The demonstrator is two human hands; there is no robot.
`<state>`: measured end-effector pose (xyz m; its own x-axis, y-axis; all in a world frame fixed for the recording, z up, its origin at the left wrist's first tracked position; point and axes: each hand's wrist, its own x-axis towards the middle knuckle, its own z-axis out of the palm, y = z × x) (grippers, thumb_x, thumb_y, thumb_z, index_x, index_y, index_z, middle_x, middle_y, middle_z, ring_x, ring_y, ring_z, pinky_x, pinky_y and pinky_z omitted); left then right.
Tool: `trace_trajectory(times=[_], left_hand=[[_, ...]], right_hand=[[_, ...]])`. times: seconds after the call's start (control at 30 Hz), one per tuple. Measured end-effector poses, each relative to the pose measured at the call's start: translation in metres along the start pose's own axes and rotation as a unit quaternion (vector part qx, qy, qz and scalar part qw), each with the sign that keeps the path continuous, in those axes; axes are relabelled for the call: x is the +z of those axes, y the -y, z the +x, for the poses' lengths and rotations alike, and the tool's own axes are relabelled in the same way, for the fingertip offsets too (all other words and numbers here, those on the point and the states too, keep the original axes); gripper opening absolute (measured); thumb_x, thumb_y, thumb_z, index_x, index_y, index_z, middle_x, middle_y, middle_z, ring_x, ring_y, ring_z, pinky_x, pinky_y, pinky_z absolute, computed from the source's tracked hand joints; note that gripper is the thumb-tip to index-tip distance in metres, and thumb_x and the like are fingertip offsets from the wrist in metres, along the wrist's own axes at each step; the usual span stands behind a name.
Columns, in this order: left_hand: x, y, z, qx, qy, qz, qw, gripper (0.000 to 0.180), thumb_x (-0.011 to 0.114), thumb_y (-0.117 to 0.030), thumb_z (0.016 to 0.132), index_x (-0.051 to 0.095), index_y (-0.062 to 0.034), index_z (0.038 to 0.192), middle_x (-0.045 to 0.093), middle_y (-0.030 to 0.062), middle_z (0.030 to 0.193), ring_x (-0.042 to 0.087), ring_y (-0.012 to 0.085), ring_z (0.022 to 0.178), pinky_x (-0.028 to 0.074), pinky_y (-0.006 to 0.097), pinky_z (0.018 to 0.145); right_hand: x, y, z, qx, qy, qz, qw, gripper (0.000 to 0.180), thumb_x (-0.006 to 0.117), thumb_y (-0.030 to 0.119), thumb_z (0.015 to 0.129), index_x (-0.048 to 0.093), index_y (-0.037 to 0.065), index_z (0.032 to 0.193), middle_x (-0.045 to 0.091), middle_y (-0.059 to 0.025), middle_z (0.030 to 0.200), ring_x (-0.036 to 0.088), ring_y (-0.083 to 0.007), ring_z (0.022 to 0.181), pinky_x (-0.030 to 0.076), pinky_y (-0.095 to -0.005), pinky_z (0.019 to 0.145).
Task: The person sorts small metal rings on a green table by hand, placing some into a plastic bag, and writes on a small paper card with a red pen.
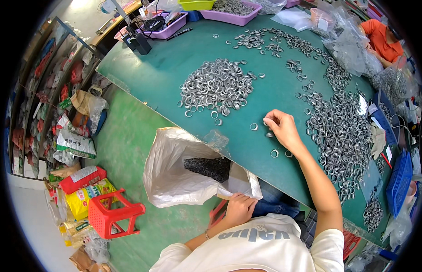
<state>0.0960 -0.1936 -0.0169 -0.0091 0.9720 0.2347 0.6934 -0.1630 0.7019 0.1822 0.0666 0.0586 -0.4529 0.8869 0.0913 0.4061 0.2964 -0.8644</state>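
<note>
Thumb and fingertips of the right hand (282,130) are pinched together over the bench (161,86), on what looks like a grey metal ring, though the tips mostly hide it. One loose ring (254,127) lies just beside them at nine o'clock, another (275,153) near six. The pinch suits such small, slippery pieces, which probably need lifting singly.

From this hand, a heaped pile of rings (217,86) sits at ten o'clock, and a far broader spread of rings (335,136) covers the bench at three, curving up past twelve. The bare green strip between probably serves to keep the two lots from mixing.

The left hand (241,208) is clamped on the rim of a white woven sack (168,174), which gapes at its ten o'clock, beside the bench edge. That grip likely keeps the mouth wide and near the bench; dark, fine-looking contents (208,168) show inside, too small to make out.

A red plastic stool (101,217) stands on the floor at the left hand's nine o'clock, well apart from the sack.
</note>
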Motion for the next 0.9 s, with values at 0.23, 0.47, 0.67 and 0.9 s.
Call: trace_trajectory(times=[0.23,0.47,0.67,0.9], left_hand=[[-0.002,-0.002,0.001,-0.021,0.028,-0.006,0.999,0.006,0.070,-0.007,0.076,0.070,-0.0036,0.081,0.068,0.0109,0.077,0.063,0.0285,0.075,0.045,0.040,0.079],[0.000,-0.002,0.000,-0.021,0.024,-0.014,0.999,0.006,0.070,-0.007,0.076,0.069,-0.0034,0.081,0.067,0.0107,0.076,0.062,0.0281,0.073,0.045,0.040,0.078],[-0.001,-0.004,0.002,-0.010,0.015,-0.014,1.000,0.006,0.070,-0.006,0.075,0.069,-0.0033,0.080,0.067,0.0105,0.075,0.062,0.0280,0.072,0.045,0.039,0.077],[-0.001,-0.005,0.002,-0.004,0.016,0.002,1.000,0.006,0.070,-0.006,0.075,0.069,-0.0031,0.080,0.066,0.0106,0.074,0.061,0.0277,0.070,0.045,0.039,0.076]], right_hand=[[-0.020,-0.007,-0.004,0.013,-0.030,-0.028,0.999,0.008,0.063,0.000,0.083,0.063,-0.005,0.089,0.065,-0.0162,0.075,0.063,-0.0249,0.067,0.049,-0.0334,0.064],[-0.051,0.010,-0.048,-0.030,0.047,-0.070,0.996,0.009,0.063,0.000,0.082,0.063,-0.003,0.090,0.061,-0.0147,0.082,0.061,-0.0274,0.075,0.048,-0.0354,0.067],[-0.045,0.009,-0.083,-0.152,0.100,-0.235,0.955,0.022,0.068,0.005,0.074,0.061,0.002,0.095,0.056,-0.0106,0.087,0.054,-0.0298,0.091,0.043,-0.0395,0.081],[-0.036,-0.008,-0.084,-0.176,-0.004,-0.193,0.965,0.014,0.065,0.002,0.079,0.064,0.000,0.092,0.060,-0.0119,0.083,0.058,-0.0294,0.082,0.047,-0.0381,0.074]])
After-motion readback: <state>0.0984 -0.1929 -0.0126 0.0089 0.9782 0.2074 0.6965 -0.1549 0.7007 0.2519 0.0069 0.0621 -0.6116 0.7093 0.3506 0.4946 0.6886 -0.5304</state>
